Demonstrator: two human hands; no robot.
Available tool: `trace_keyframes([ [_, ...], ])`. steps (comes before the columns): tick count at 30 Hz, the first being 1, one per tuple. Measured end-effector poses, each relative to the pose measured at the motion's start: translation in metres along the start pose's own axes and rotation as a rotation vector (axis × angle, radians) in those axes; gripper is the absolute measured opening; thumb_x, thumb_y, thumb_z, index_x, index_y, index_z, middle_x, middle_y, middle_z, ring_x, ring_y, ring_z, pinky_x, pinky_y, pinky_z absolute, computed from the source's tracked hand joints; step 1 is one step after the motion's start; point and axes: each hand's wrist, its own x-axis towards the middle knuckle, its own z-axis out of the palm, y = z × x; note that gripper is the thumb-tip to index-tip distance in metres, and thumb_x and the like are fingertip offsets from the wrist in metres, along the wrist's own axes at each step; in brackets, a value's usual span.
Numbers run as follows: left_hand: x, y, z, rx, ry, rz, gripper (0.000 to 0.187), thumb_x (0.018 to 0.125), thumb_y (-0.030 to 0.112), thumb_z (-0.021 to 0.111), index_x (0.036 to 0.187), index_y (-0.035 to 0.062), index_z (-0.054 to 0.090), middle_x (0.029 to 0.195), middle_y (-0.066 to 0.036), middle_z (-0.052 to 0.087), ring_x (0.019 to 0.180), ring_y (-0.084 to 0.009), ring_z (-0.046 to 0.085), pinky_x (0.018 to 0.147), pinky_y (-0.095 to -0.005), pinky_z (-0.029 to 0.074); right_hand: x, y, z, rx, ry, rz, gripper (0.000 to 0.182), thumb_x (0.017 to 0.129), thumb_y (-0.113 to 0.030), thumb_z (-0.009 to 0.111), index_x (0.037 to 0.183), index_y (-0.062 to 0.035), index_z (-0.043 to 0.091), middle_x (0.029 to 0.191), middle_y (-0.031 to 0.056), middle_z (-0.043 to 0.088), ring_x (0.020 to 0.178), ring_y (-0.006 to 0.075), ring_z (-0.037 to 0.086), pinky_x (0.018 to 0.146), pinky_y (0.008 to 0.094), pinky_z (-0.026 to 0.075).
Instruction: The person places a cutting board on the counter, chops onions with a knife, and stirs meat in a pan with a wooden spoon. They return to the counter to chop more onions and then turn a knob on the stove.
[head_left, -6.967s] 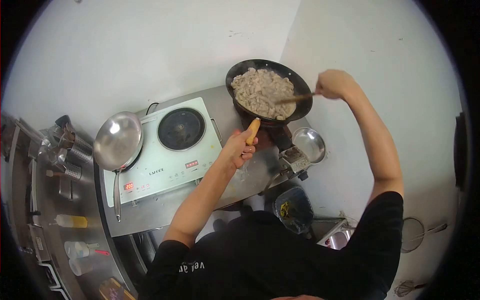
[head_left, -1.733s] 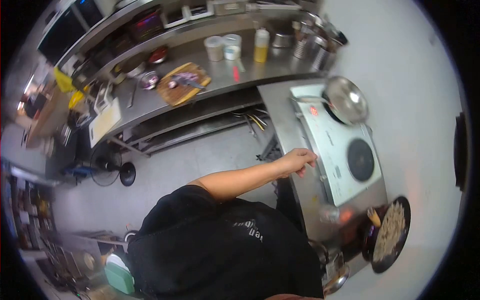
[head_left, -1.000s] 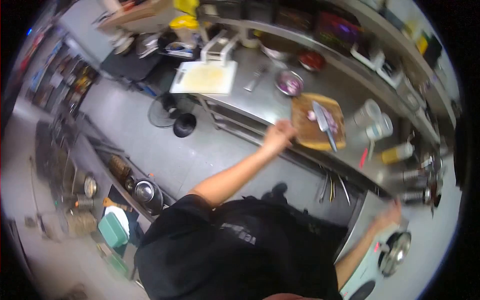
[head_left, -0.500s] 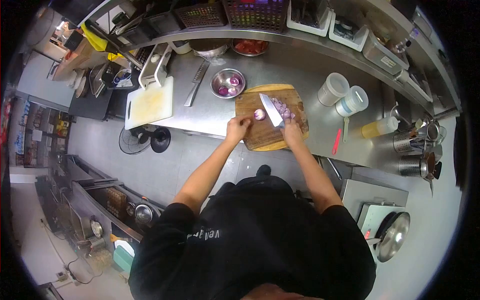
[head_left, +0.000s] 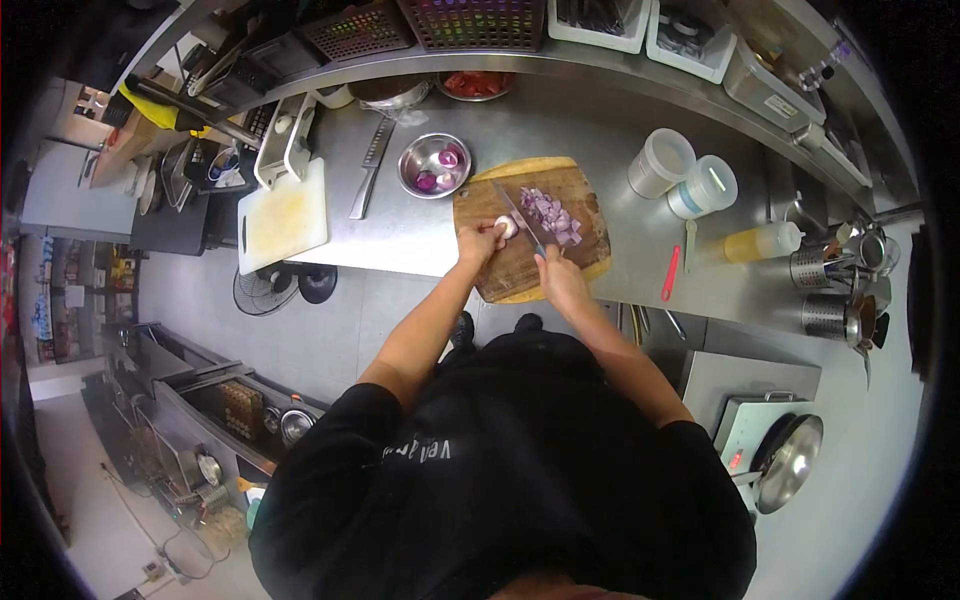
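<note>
Board (head_left: 585, 262) at front edge of steel counter (head_left: 560, 115), which runs on past 12 o'clock. Left hand (head_left: 480, 246) pinches onion piece (head_left: 507, 227) at blade's 9; right hand (head_left: 564, 281) wrapped round knife (head_left: 517, 212). Diced onion (head_left: 551, 216) at blade's 3. Off board: bowl (head_left: 434, 166) at 10, two tubs (head_left: 662, 163) at 2.

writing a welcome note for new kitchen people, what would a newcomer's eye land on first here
Probably the purple diced onion on the wooden board, with the knife in the right hand just left of it and the left hand on a pale onion piece. Next, perhaps the bright red utensil right of the board, then the shiny pan at lower right.
</note>
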Motion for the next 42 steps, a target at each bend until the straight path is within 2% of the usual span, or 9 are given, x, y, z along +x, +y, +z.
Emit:
trace_keyframes([
  [9, -0.005, 0.005, 0.005, -0.009, 0.01, -0.056, 0.015, 0.084, 0.009, 0.068, 0.093, -0.0025, 0.064, 0.08, -0.007, 0.066, 0.057, -0.01, 0.057, 0.05, -0.021, 0.048, -0.026, -0.029, -0.001, -0.076, -0.046, 0.031, 0.026, 0.097, -0.024, 0.042, 0.092, 0.0017, 0.044, 0.068, 0.0257, 0.061, 0.066, 0.0437, 0.061, 0.058, 0.0526, 0.047],
  [23, -0.008, 0.007, 0.001, 0.019, 0.007, -0.05, 0.016, 0.083, 0.008, 0.068, 0.095, -0.0024, 0.065, 0.081, -0.006, 0.067, 0.059, -0.0103, 0.059, 0.052, -0.0221, 0.049, 0.001, -0.019, 0.054, -0.109, -0.074, 0.135, 0.028, 0.096, -0.026, 0.043, 0.095, 0.0027, 0.044, 0.07, 0.0289, 0.061, 0.069, 0.0473, 0.06, 0.061, 0.0563, 0.046],
  [26, -0.014, 0.002, 0.003, 0.158, 0.02, 0.09, 0.022, 0.074, 0.011, 0.073, 0.091, -0.0015, 0.067, 0.074, -0.008, 0.067, 0.062, -0.0169, 0.063, 0.058, -0.0289, 0.051, 0.006, -0.012, 0.058, -0.077, -0.06, 0.152, 0.029, 0.096, -0.026, 0.044, 0.094, 0.0027, 0.044, 0.069, 0.0296, 0.06, 0.069, 0.0479, 0.06, 0.061, 0.0567, 0.045],
  [28, -0.01, -0.014, 0.007, 0.333, 0.075, 0.431, 0.025, 0.073, 0.013, 0.073, 0.092, 0.0006, 0.064, 0.082, -0.01, 0.065, 0.07, -0.0223, 0.065, 0.067, -0.0338, 0.052, 0.005, -0.009, 0.055, -0.057, -0.038, 0.139, 0.03, 0.096, -0.027, 0.045, 0.094, 0.0028, 0.044, 0.069, 0.03, 0.059, 0.069, 0.0483, 0.059, 0.061, 0.0569, 0.045],
  [32, -0.022, 0.033, -0.015, 0.466, -0.09, 0.404, 0.021, 0.075, 0.011, 0.069, 0.092, 0.0011, 0.061, 0.094, -0.017, 0.059, 0.085, -0.0308, 0.061, 0.077, -0.0394, 0.05, 0.006, -0.02, 0.024, 0.027, 0.051, 0.124, 0.032, 0.097, -0.032, 0.042, 0.097, -0.0002, 0.044, 0.075, 0.0309, 0.061, 0.073, 0.0495, 0.059, 0.065, 0.057, 0.045],
  [34, 0.005, 0.027, -0.028, 0.942, 0.114, 0.894, 0.024, 0.077, 0.01, 0.067, 0.099, 0.0021, 0.061, 0.089, -0.017, 0.058, 0.082, -0.033, 0.057, 0.077, -0.0414, 0.048, 0.003, -0.021, 0.005, 0.045, 0.109, 0.176, 0.032, 0.096, -0.032, 0.043, 0.098, 0.0001, 0.045, 0.075, 0.0315, 0.06, 0.073, 0.0501, 0.059, 0.065, 0.0574, 0.045],
  [36, 0.004, 0.039, -0.025, 0.959, 0.111, 0.904, 0.025, 0.08, 0.016, 0.066, 0.1, 0.0019, 0.06, 0.097, -0.02, 0.053, 0.092, -0.0387, 0.051, 0.082, -0.0461, 0.044, 0.003, -0.01, -0.012, 0.046, 0.213, 0.2, 0.034, 0.096, -0.032, 0.045, 0.098, 0.0014, 0.046, 0.076, 0.0322, 0.06, 0.072, 0.0506, 0.059, 0.065, 0.0575, 0.045],
  [38, -0.011, 0.049, -0.013, 1.096, 0.105, 1.076, 0.031, 0.079, 0.023, 0.066, 0.098, -0.0009, 0.06, 0.102, -0.023, 0.05, 0.098, -0.0412, 0.05, 0.084, -0.0462, 0.045, -0.002, 0.007, -0.019, 0.061, 0.217, 0.204, 0.035, 0.096, -0.033, 0.045, 0.099, 0.0017, 0.046, 0.075, 0.0318, 0.06, 0.071, 0.0507, 0.058, 0.065, 0.0572, 0.045],
  [42, -0.023, 0.035, 0.018, 1.002, -0.103, 0.977, 0.034, 0.077, 0.023, 0.07, 0.102, 0.0041, 0.06, 0.1, -0.02, 0.049, 0.095, -0.038, 0.052, 0.082, -0.0433, 0.045, -0.014, 0.021, -0.01, 0.021, 0.183, 0.188, 0.034, 0.097, -0.034, 0.043, 0.095, -0.0001, 0.046, 0.072, 0.0304, 0.059, 0.072, 0.0492, 0.058, 0.063, 0.0561, 0.044],
])
